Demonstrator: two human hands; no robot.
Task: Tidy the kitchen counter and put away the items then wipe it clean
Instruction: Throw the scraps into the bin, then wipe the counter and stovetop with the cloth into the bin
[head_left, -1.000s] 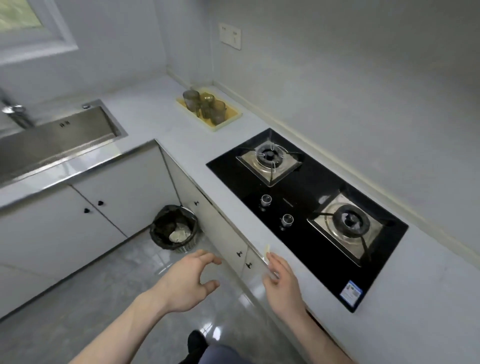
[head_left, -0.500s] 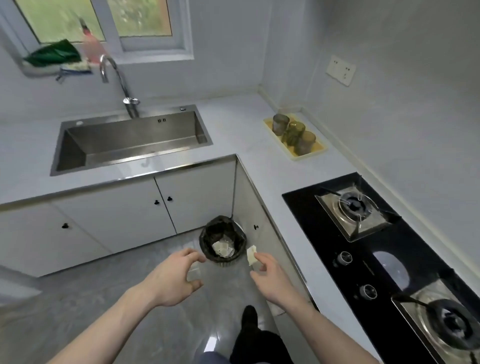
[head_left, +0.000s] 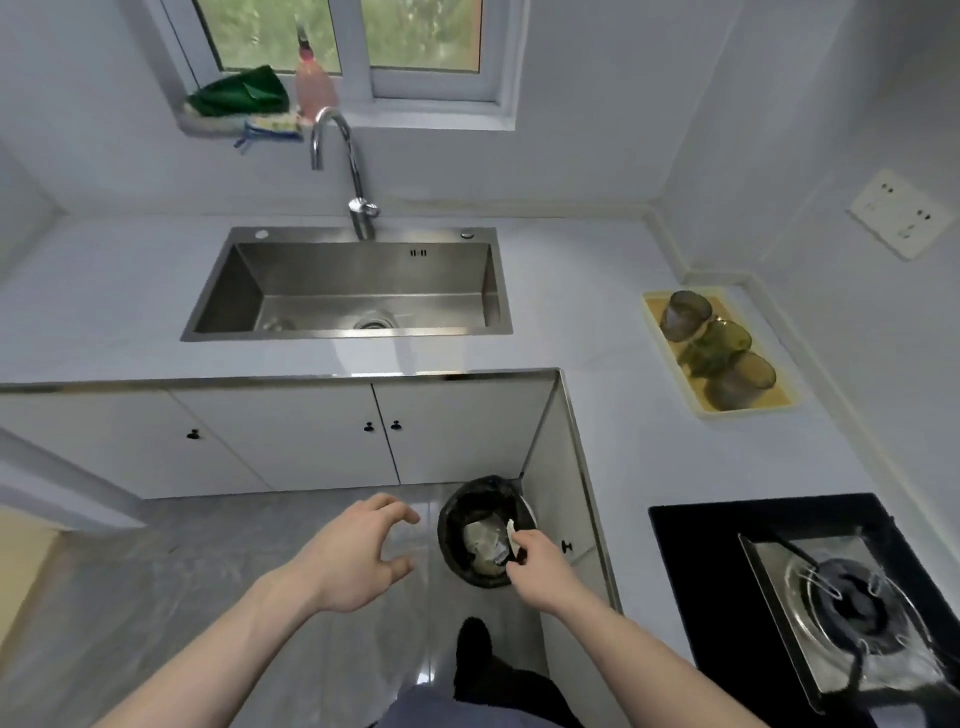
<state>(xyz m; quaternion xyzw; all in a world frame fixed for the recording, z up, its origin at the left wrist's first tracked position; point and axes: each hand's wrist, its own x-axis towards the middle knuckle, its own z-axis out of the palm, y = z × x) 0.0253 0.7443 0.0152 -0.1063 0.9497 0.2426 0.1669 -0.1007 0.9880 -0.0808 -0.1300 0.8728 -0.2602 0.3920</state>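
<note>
Scrap (head_left: 510, 531) pinched in right grip (head_left: 537, 564)

Open floor (head_left: 182, 571) is left at nine o'clock of the bin (head_left: 467, 525), and its mouth is unobstructed from above. At three o'clock the bin is hemmed by the cabinet side (head_left: 558, 467). On the table (head_left: 597, 332), passage is blocked at one o'clock by the tray of glasses (head_left: 719, 353) and at four o'clock by the hob (head_left: 810, 587).

The right hand (head_left: 537, 569) pinches a white scrap (head_left: 511, 531) over the black bin (head_left: 480, 530); the left hand (head_left: 358, 558) hovers empty.
</note>
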